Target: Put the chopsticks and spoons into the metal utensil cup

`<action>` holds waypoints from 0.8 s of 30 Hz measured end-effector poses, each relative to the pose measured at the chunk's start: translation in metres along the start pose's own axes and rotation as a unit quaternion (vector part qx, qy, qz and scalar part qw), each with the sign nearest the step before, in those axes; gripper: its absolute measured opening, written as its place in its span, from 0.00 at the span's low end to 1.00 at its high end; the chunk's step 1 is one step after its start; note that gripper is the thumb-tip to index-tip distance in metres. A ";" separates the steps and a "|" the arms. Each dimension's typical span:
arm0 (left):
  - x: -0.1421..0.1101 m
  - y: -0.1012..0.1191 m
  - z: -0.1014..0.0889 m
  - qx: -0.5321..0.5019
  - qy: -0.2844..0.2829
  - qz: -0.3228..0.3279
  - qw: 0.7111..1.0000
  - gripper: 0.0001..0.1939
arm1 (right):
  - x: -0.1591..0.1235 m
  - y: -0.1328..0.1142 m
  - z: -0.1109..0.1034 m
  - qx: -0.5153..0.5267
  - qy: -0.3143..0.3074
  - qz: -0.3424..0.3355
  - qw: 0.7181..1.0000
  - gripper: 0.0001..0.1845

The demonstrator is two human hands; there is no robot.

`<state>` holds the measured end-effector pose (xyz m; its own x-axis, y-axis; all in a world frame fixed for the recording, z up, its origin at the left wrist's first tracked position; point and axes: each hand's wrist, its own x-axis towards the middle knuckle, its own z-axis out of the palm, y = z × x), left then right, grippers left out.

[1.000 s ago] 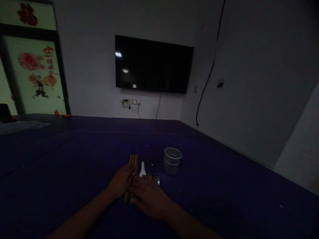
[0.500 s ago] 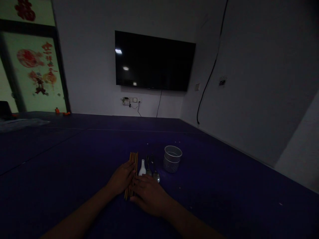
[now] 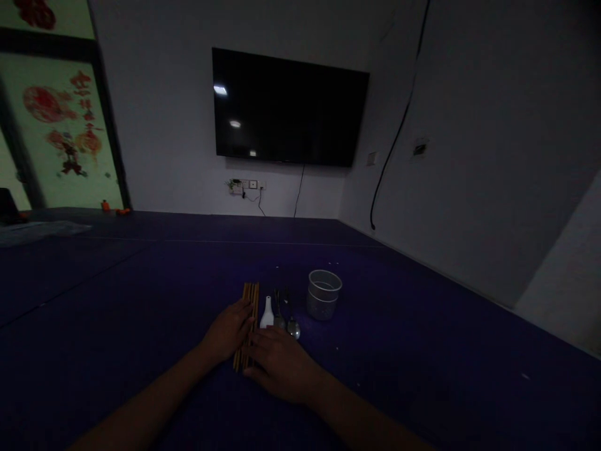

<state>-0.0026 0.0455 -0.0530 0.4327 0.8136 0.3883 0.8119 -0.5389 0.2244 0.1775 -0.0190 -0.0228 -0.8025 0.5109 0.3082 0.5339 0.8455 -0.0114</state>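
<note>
A bundle of several wooden chopsticks [image 3: 251, 292] lies lengthwise on the purple surface in front of me. My left hand [image 3: 227, 333] grips the bundle from its left side, fingers curled over the sticks. From the right, my right hand [image 3: 283, 364] presses on their lower part, its fingers bent against them. Just right of the chopsticks is a white soup spoon [image 3: 267, 315], its lower end partly hidden behind my right hand. Beside it lie a dark metal spoon [image 3: 280, 321] and a shinier metal spoon [image 3: 293, 329], handles pointing away.
A round metal container [image 3: 323, 305] with an open top stands right of the spoons. Purple flooring [image 3: 422, 351] stretches to the walls. A television [image 3: 288, 109] hangs ahead, and a black cable [image 3: 399, 131] runs down the right wall. Small orange objects [image 3: 123, 212] sit by the door.
The view has tilted slightly, so everything appears a little higher. Both hands stay on the chopsticks, and the spoons and container have not moved on the surface.
</note>
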 end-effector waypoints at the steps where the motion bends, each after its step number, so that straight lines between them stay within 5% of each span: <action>1: 0.000 0.000 0.000 0.002 -0.002 0.000 1.000 0.23 | 0.000 0.000 0.000 0.002 0.002 0.001 1.000 0.16; 24: 0.000 -0.003 0.004 0.003 0.019 0.008 1.000 0.22 | -0.001 0.002 0.001 0.009 0.000 0.001 1.000 0.15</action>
<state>-0.0038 0.0479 -0.0571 0.4314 0.7959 0.4248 0.8072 -0.5508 0.2122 0.1793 -0.0181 -0.0245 -0.8009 0.5129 0.3091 0.5310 0.8469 -0.0296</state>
